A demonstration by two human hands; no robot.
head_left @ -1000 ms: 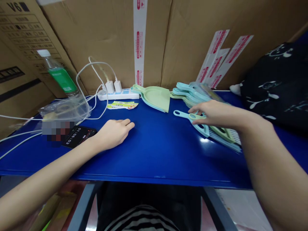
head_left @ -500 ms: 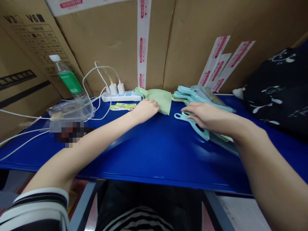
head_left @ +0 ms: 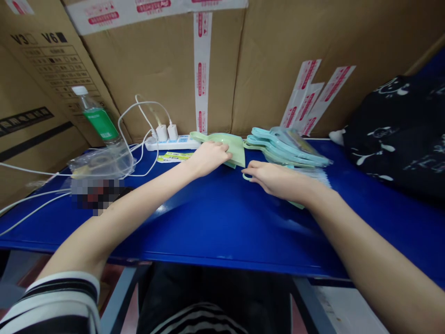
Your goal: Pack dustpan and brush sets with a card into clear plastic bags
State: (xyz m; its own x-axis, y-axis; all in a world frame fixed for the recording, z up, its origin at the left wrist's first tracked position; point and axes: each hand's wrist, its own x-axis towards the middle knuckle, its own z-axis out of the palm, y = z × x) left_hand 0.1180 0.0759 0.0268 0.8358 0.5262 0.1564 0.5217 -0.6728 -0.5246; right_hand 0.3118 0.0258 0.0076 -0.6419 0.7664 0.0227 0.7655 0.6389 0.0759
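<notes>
In the head view, my left hand (head_left: 212, 155) lies over a pale green dustpan (head_left: 237, 147), its fingers curled on the pan. A bluish edge shows beneath that pan. My right hand (head_left: 266, 176) is closed on a pale green handle whose looped end (head_left: 246, 177) sticks out past the fingertips. It looks like a small hand brush; pale bristles (head_left: 314, 175) show beyond the hand, and a green edge (head_left: 297, 204) peeks out under the wrist. Most of this piece is hidden. Just behind the right hand lies a pile of light blue and green dustpans (head_left: 288, 147).
A white power strip (head_left: 184, 143) with chargers and cables sits at the back left, a green-and-white label (head_left: 174, 157) before it. Farther left are a bottle (head_left: 100, 123) and clear plastic wrap. Cardboard boxes (head_left: 156, 60) wall the back; a black patterned bag (head_left: 399, 139) stands right.
My right hand has moved left, toward my left hand, drawing the green handle along. The light blue handle beside it no longer shows there. My left hand stays on the green dustpan.
</notes>
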